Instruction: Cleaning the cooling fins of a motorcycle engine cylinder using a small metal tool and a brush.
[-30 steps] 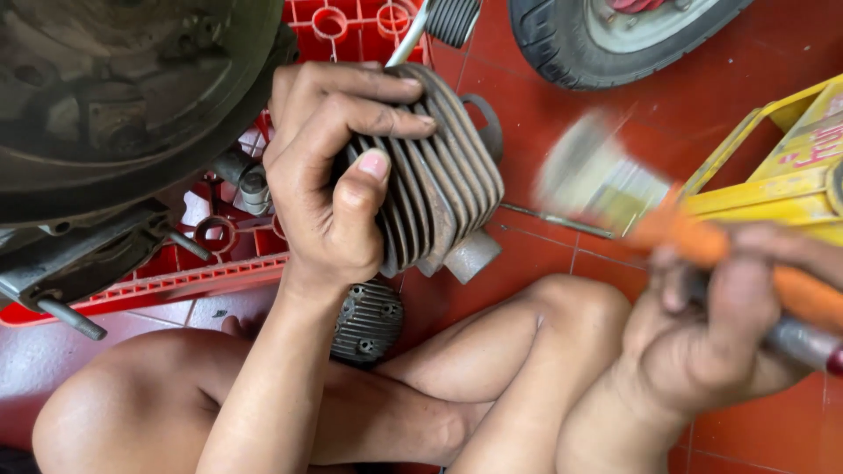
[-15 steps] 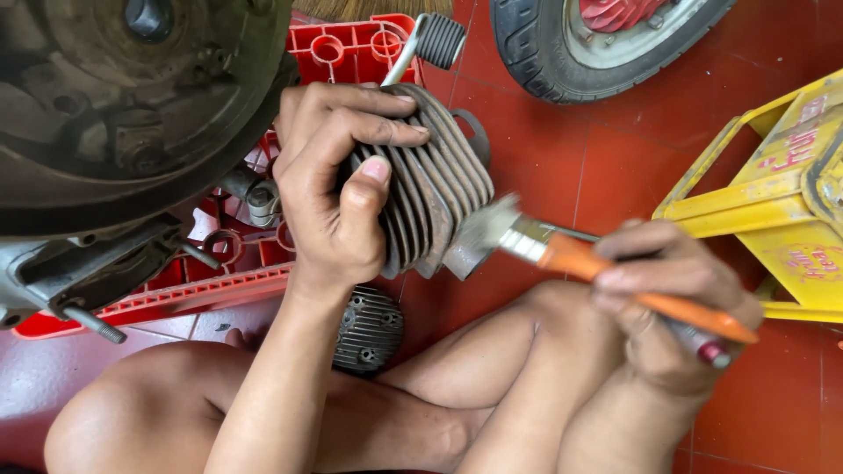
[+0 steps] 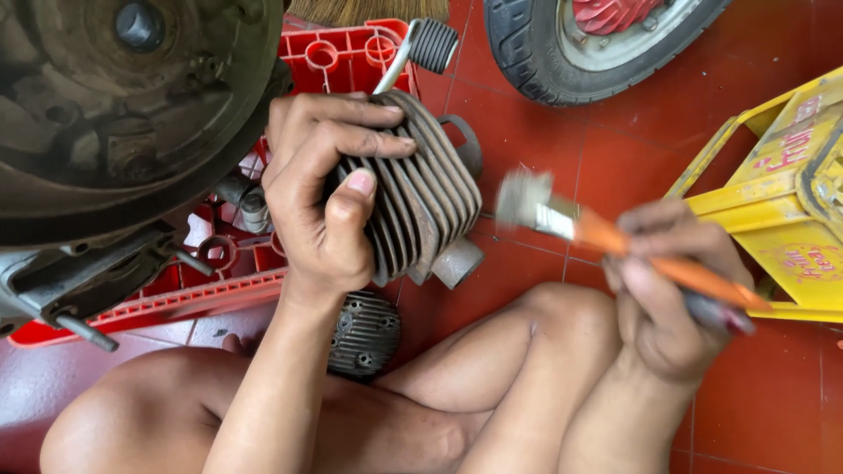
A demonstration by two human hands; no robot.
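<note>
Floor: red tiles [image 3: 562, 167] with dark grout lines, seen from above where I sit with bare knees drawn up

Upper left: large dark engine casing [image 3: 114, 114], greasy, cut off by the frame edges, resting over a red plastic crate [image 3: 342, 53]

Top: black tyre [image 3: 562, 53] on a wheel, only its lower arc in view

Right edge: yellow plastic crate [image 3: 773, 202], partly cut off

Left hand [image 3: 320, 206]: clenched around a grey finned cylinder [image 3: 421, 202], held above the floor between the red crate and my knee; its far side is hidden by my fingers

Right hand [image 3: 672, 298]: grasping an orange-handled paintbrush [image 3: 597, 233], bristles just beside the cylinder, apart from it; brush and hand blurred

Below the cylinder: round finned cylinder head [image 3: 364, 333] on the floor, half hidden behind my forearm
</note>
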